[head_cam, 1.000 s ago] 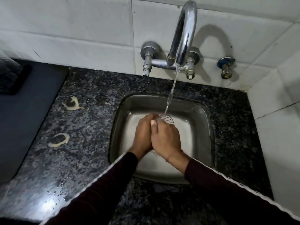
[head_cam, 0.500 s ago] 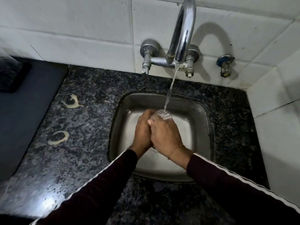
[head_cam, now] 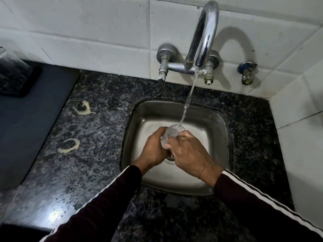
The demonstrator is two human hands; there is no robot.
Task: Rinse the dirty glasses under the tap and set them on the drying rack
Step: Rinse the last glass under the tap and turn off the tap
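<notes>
A clear drinking glass is held over the steel sink, tilted with its mouth up toward the far side. Water from the chrome tap runs straight into that mouth. My left hand wraps the glass from the left. From the right, my right hand grips it, with fingers on its side and lower part. The base of the glass is hidden between my hands. A dark mat lies on the counter at far left, with part of another clear glass at the frame's left edge.
The speckled granite counter surrounds the sink and carries two pale ring-shaped stains left of it. A second small valve sticks out of the tiled wall at right. White tiled walls close in behind and to the right.
My hands have parted a little, so more of the glass shows between them. The glass stays under the running water.
</notes>
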